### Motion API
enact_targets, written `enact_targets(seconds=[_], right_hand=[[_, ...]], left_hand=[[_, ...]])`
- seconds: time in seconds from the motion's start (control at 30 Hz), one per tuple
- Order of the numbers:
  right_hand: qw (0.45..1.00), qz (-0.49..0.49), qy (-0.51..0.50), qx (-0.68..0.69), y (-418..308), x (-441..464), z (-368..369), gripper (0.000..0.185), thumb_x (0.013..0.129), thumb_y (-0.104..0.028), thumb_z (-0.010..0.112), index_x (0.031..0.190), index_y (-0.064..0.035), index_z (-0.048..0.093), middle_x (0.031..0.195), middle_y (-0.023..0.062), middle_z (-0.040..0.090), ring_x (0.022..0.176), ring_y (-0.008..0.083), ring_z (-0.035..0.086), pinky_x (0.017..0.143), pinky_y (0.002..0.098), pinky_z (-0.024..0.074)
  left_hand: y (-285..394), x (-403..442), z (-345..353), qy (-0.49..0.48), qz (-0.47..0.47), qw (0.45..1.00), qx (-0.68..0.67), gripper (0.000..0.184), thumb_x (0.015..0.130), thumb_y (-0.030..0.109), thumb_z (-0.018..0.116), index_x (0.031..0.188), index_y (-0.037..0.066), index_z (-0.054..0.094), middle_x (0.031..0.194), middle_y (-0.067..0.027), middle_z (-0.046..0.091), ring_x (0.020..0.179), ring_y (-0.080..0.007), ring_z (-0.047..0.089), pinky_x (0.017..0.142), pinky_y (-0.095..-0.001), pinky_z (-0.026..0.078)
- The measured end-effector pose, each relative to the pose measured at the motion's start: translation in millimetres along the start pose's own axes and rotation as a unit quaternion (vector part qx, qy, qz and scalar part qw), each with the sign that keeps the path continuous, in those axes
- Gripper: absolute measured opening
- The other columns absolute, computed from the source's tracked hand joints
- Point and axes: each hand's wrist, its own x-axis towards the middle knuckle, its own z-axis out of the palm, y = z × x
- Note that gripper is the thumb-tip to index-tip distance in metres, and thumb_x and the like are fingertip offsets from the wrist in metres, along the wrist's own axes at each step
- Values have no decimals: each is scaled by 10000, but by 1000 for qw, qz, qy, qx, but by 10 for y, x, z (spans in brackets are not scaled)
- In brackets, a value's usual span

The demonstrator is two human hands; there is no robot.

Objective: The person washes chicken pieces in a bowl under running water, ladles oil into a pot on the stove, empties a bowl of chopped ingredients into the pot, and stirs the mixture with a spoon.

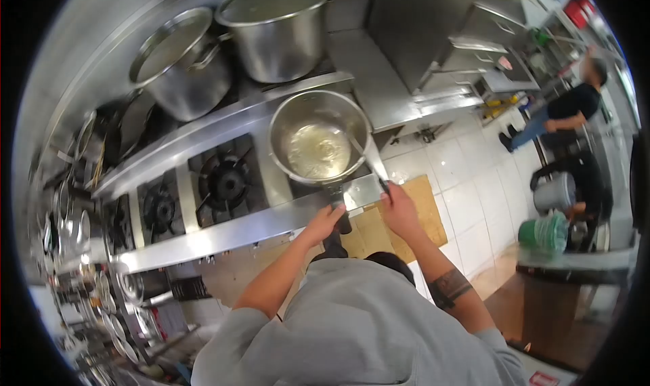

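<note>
Nearest the body, the left hand [327, 225] is wrapped around the dark handle [346, 222] of a steel pot [318, 107], a grip that likely keeps the vessel from turning or sliding. The right hand [401, 211] is closed on a black-handled utensil [374, 164], whose metal end slants over the pot's right side and down inside; its tip is too blurred to make out. Holding it by the far end probably spares the fingers the heat. The pot sits at the right end of the stove [186, 242], its handle turned toward the person, which suits a short reach. Inside is pale yellowish, frothy-looking liquid [315, 154], well below the rim, presumably leaving room against splashing. To the left, a bare burner [228, 179] shows its grate. Beyond, two large stockpots [281, 47] [193, 84] stand at the back, apparently clear of the working edge. Far right, a co-worker [574, 106] stands on the tiled floor [474, 186].
</note>
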Motion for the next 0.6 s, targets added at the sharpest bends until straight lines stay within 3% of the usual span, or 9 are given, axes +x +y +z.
enact_targets(seconds=[0.03, 0.1, 0.13, 0.2, 0.33, 0.43, 0.53, 0.6], right_hand=[[1000, 14, 19, -3, 34, -22, 47, 345, 995, -211, 543, 1264, 5, 564, 1161, 247, 641, 1048, 432, 624, 872, 502, 504], [999, 24, -22, -38, 39, -29, 134, 363, 1008, -235, 515, 1297, -15, 537, 1141, 243, 637, 1044, 434, 620, 854, 516, 506], [999, 31, 0, -36, 4, -26, 128, 363, 1008, -235, 515, 1297, -15, 537, 1141, 243, 637, 1044, 434, 620, 854, 516, 506], [1000, 16, -3, -12, -79, -62, 146, 361, 999, -232, 546, 1279, -5, 558, 1160, 253, 640, 1042, 457, 610, 877, 517, 501], [998, 31, -53, 11, -72, -81, 175, 349, 1000, -214, 544, 1270, 6, 560, 1149, 255, 638, 1038, 457, 610, 863, 518, 501], [998, 1, -59, 18, 3, -54, 239, 344, 997, -202, 549, 1266, 13, 558, 1146, 261, 636, 1033, 458, 611, 855, 518, 501], [999, -15, -11, 39, -4, -34, 236, 329, 987, -171, 558, 1260, 13, 558, 1115, 266, 641, 1012, 466, 616, 850, 509, 506], [999, -7, -35, 32, 46, -47, 234, 334, 985, -170, 561, 1264, 14, 556, 1111, 268, 643, 1005, 470, 616, 846, 511, 508]], left_hand=[[-1, 14, -14, -20, 7, 1000, 11, 582, 1045, 541, 436, 1089, 8, 666, 976, -115, 709, 851, -208, 679, 755, -352, 527], [31, 55, -73, -65, 4, 990, 127, 694, 1026, 577, 425, 855, -44, 683, 727, -135, 696, 673, -230, 689, 667, -360, 529], [62, 72, -66, -77, 17, 987, 141, 694, 1026, 577, 425, 855, -44, 683, 727, -135, 696, 673, -230, 689, 667, -360, 529], [73, 60, -96, -57, 13, 987, 149, 758, 1020, 602, 409, 736, -50, 673, 592, -145, 647, 577, -248, 668, 619, -361, 525], [24, 84, -105, -63, 2, 988, 141, 753, 1014, 611, 418, 770, -56, 668, 613, -145, 652, 584, -246, 671, 596, -357, 524], [79, 47, -77, -34, -23, 993, 112, 750, 1042, 576, 370, 703, -9, 695, 616, -114, 658, 641, -217, 659, 670, -347, 504], [162, 4, -73, -46, -37, 990, 124, 781, 1022, 619, 386, 698, -33, 667, 624, -126, 659, 663, -243, 686, 698, -358, 531], [149, 2, -91, -49, -27, 993, 108, 776, 1007, 637, 412, 730, -48, 649, 627, -129, 652, 620, -231, 673, 633, -343, 528]])
